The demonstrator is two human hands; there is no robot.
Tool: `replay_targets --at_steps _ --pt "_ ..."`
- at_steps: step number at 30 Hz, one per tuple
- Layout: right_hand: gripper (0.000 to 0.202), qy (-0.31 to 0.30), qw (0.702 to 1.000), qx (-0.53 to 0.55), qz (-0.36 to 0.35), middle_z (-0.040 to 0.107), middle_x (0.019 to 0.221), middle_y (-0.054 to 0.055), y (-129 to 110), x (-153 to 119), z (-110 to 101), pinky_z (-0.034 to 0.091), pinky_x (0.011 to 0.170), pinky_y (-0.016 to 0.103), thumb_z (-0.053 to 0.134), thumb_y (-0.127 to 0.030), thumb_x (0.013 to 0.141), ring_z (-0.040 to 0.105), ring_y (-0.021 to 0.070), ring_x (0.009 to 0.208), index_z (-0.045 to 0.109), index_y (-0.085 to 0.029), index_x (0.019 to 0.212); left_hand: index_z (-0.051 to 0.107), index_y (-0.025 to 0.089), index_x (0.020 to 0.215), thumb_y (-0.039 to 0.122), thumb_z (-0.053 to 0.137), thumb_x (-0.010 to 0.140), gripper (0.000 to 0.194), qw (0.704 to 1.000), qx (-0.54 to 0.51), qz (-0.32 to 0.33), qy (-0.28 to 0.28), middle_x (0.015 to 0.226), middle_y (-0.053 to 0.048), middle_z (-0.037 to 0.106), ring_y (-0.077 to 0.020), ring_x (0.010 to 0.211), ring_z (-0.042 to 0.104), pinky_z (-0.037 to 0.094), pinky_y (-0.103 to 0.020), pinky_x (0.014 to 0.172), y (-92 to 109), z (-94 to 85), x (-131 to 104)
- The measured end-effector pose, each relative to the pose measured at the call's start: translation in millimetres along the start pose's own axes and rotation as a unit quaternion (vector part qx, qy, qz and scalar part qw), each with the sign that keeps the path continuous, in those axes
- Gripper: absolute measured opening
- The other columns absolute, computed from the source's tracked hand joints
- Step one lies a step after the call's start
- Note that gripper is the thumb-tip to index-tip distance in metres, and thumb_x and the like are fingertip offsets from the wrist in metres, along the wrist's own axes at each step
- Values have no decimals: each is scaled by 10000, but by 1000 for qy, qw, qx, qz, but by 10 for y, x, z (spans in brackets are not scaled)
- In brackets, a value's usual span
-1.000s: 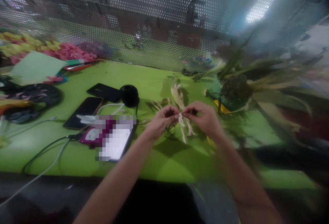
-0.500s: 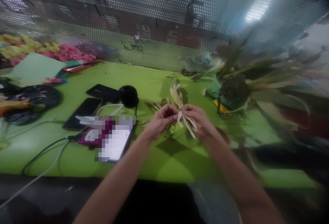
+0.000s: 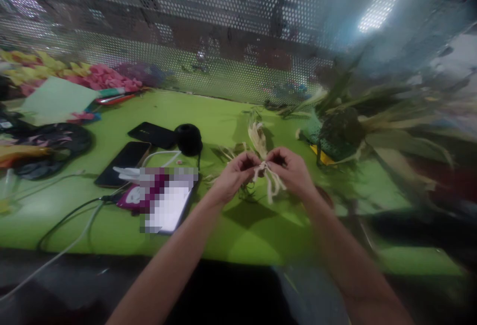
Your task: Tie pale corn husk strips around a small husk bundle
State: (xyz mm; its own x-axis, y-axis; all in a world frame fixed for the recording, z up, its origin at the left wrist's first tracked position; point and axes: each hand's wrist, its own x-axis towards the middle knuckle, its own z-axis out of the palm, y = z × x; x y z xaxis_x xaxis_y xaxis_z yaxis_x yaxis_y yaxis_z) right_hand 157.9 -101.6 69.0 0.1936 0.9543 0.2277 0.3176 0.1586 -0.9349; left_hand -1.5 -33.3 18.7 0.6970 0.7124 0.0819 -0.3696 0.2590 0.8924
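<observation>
Both hands up over the green surface (image 3: 112, 225), close together. Left hand (image 3: 234, 178) and right hand (image 3: 292, 171) each pinched onto the pale straw strips (image 3: 269, 178), fingertips nearly touching at a small knot-like bunch between them, loose ends hanging down and a little to the right.

Changed in the last second: loose ends hung straight down, then swung out sideways across the right hand, now dropped again into a tighter cluster — probably a twist or a tie pulled snug, judging by the bunch looking more compact. Hands barely shifted in place; nothing else on the surface moved.

Counted, as far as the blur allows:
- two hands, both grasping the strips
- one dried husk bundle (image 3: 257, 138) lying just beyond the hands
- two dark phones (image 3: 122, 163), side by side, left of centre
- one black spool (image 3: 189, 138) beside them
- one lit tablet (image 3: 167, 205), screen blurred out, with cables (image 3: 67, 225) trailing off to the left
- one heap of pink and yellow petals (image 3: 74, 74) at the far left
- one pile of dried leaves (image 3: 372, 121) on the right — too smeared to count singly

Perforated metal screen (image 3: 223, 32) behind everything.
</observation>
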Motion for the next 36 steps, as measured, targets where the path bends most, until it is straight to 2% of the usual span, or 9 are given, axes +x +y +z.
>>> replay_targets --at_steps 4,6,9,12,19,25,28,32,36 --pt "168 -39 964 231 123 619 687 -18 70 42 77 465 621 276 743 -285 709 561 120 614 610 -194 755 643 165 892 235 784 767 202 999 -42 7 7 835 -7 656 -83 736 609 439 -188 633 0 10 6" --pt "190 -45 965 225 123 647 756 -8 81 49 54 485 670 289 769 -290 710 597 133 679 636 -195 808 644 163 892 238 795 754 218 998 -52 4 18 842 -9 659 -90 755 622 462 -202 674 6 8 11" --pt "207 -43 992 103 58 662 833 -3 60 39 -16 474 701 284 793 -251 718 601 138 747 686 -207 890 649 163 905 253 780 773 206 999 -32 -9 17 850 -13 658 -84 745 606 452 -202 667 15 2 13" --pt "159 -30 998 43 22 642 778 -11 39 23 -30 446 662 267 799 -254 719 565 130 713 686 -200 817 659 164 904 262 758 798 175 1000 0 -13 5 856 -14 657 -79 744 593 446 -207 678 3 -10 18" --pt "185 7 954 276 121 610 722 -34 156 17 148 432 591 236 773 -305 740 528 100 625 619 -203 749 667 173 916 276 751 803 174 1000 22 -20 -4 871 -17 657 -102 775 603 456 -258 735 -49 -57 29" --pt "330 29 910 374 175 619 656 -29 168 74 70 491 572 229 804 -437 723 563 94 578 601 -190 641 671 161 906 242 758 793 164 999 24 -19 -14 859 -20 667 -100 761 618 474 -256 744 -70 -42 21" --pt "290 22 920 353 170 631 636 -34 102 78 4 474 521 201 805 -441 733 569 83 548 656 -194 707 673 157 917 236 765 786 179 1000 -8 -18 0 854 -24 681 -100 755 632 490 -257 759 -67 -41 32" --pt "189 11 949 281 143 695 742 -26 21 46 -30 509 591 206 806 -337 746 626 85 617 728 -212 864 671 159 910 225 771 779 178 1000 -25 -10 12 841 -18 688 -102 767 651 498 -256 782 -66 -41 41" --pt "198 0 957 268 112 709 763 -22 22 31 -36 528 628 243 835 -280 690 646 105 634 729 -218 846 674 177 945 235 755 798 177 1000 2 -9 16 874 -20 693 -112 810 660 484 -249 777 -61 -37 26"
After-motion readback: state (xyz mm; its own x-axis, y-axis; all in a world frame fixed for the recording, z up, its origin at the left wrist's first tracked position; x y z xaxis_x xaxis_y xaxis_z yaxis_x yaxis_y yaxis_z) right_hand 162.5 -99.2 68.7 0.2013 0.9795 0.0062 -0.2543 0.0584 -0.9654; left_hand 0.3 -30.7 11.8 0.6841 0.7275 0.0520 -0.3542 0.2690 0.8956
